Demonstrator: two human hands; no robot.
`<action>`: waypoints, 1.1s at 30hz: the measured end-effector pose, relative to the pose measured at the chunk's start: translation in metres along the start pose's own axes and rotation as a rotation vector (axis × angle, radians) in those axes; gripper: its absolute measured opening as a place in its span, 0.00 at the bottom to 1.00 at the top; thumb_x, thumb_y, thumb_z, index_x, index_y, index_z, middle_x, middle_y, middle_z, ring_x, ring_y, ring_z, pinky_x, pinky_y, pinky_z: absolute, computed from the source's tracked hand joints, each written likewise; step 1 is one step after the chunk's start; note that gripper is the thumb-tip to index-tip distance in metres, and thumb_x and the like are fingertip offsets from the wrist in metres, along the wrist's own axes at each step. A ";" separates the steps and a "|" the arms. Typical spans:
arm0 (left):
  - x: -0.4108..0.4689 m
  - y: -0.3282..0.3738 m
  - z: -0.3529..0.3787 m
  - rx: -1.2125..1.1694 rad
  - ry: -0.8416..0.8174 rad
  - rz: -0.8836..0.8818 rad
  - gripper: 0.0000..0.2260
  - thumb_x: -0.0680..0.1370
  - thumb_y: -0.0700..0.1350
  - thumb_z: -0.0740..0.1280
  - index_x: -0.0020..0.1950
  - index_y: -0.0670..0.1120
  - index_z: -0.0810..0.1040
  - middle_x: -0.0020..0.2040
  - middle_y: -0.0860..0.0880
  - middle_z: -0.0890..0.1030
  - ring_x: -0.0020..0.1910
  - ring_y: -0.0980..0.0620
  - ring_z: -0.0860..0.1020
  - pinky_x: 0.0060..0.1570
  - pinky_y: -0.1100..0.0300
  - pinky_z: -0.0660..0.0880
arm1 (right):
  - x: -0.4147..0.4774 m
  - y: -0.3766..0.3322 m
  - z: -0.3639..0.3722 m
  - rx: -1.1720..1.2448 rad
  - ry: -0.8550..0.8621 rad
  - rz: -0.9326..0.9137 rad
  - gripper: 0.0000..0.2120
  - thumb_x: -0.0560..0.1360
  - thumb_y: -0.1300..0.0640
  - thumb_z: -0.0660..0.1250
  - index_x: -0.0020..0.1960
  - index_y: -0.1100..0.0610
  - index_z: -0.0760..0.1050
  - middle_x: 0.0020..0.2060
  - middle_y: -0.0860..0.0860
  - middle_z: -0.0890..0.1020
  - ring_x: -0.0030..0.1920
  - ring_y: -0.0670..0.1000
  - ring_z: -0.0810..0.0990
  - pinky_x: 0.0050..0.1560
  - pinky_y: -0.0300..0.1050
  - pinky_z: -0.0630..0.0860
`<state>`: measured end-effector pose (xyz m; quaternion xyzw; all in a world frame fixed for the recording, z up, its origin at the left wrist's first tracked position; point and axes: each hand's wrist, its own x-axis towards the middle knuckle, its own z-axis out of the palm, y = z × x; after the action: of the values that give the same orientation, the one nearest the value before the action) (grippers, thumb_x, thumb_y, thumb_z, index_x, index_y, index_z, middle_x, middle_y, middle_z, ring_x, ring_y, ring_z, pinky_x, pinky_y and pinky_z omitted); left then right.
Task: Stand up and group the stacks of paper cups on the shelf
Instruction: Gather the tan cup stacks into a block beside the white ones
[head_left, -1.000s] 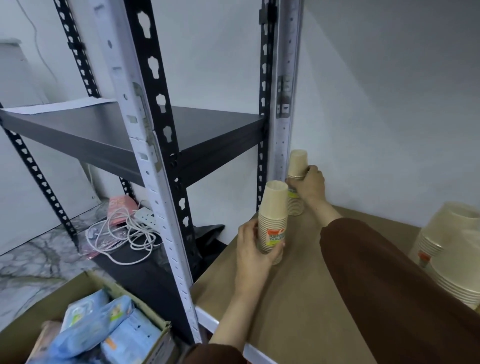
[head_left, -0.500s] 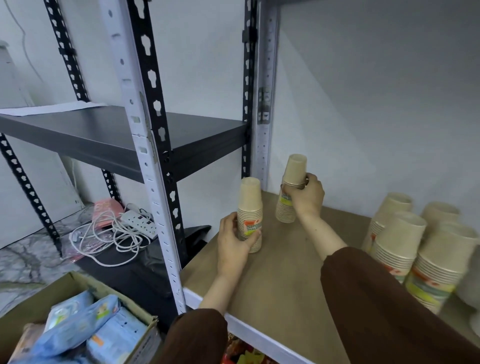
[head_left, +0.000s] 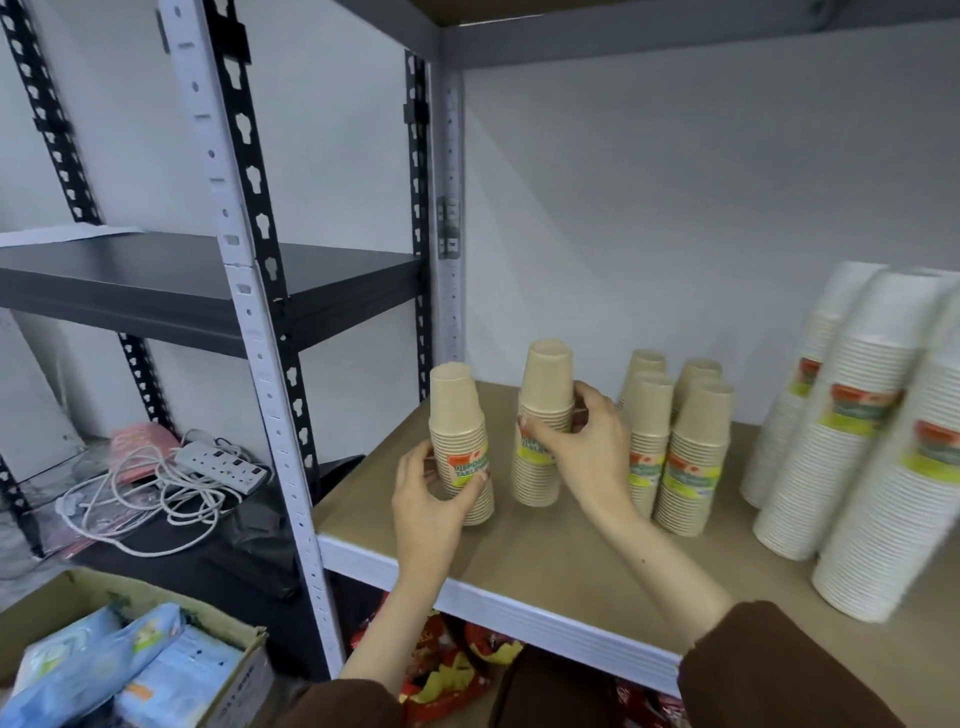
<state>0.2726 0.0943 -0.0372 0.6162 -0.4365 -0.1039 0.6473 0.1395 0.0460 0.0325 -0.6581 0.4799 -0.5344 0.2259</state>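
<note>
Paper cups in brown stacks stand upright on the tan shelf board (head_left: 545, 556) across the middle of my feed. Two of them sit left of centre, apart from the others.

The left stack (head_left: 453, 400) stands near the board's front left corner, close to the white upright post (head_left: 260, 332). I see the left hand (head_left: 426, 504) reaching up from the bottom of the frame and curled round this stack's lower half: thumb on the left side, fingertips across the printed label, base of the stack on the board.

The second stack (head_left: 545, 374) stands just to the right of it and slightly further back, with a narrow gap between the two. The right hand (head_left: 587, 452) grips it at mid height from the right side, thumb across the front over the label and fingers bent round the far side. Its brown sleeve (head_left: 779, 670) fills the lower right corner.

Right of that hand, four brown stacks (head_left: 696, 441) stand packed together, two in front and two behind. The hand lies between them and the second stack. I cannot tell whether it touches them.

At the right edge, taller white stacks (head_left: 862, 415) stand on the same board, blurred.

On the left, a black shelf (head_left: 182, 275) sits at mid height. Below it lies a power strip (head_left: 218, 462) with coiled white cable. In the lower left corner, a cardboard box (head_left: 249, 670) holds blue packets (head_left: 104, 670).
</note>
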 end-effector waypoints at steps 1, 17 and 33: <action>-0.007 0.003 0.004 -0.009 -0.015 0.003 0.28 0.66 0.43 0.76 0.63 0.44 0.72 0.57 0.48 0.75 0.55 0.50 0.76 0.58 0.56 0.74 | -0.006 0.002 -0.007 -0.002 0.007 0.007 0.26 0.64 0.54 0.75 0.59 0.58 0.74 0.51 0.56 0.79 0.48 0.53 0.77 0.49 0.45 0.73; -0.061 0.045 0.086 -0.121 -0.373 0.075 0.25 0.65 0.43 0.77 0.60 0.43 0.73 0.52 0.53 0.75 0.52 0.53 0.78 0.49 0.78 0.72 | -0.038 0.058 -0.112 -0.124 0.164 0.115 0.30 0.64 0.52 0.76 0.63 0.58 0.72 0.54 0.57 0.79 0.52 0.54 0.78 0.54 0.49 0.76; -0.066 0.032 0.090 0.197 -0.611 0.052 0.32 0.65 0.49 0.76 0.64 0.43 0.69 0.58 0.47 0.74 0.57 0.51 0.73 0.55 0.60 0.69 | -0.076 0.094 -0.108 -0.191 0.057 0.145 0.33 0.66 0.57 0.75 0.67 0.58 0.65 0.59 0.55 0.75 0.53 0.45 0.70 0.53 0.37 0.66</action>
<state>0.1574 0.0821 -0.0506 0.6049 -0.6342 -0.2245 0.4260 0.0063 0.0944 -0.0453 -0.6248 0.5812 -0.4868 0.1866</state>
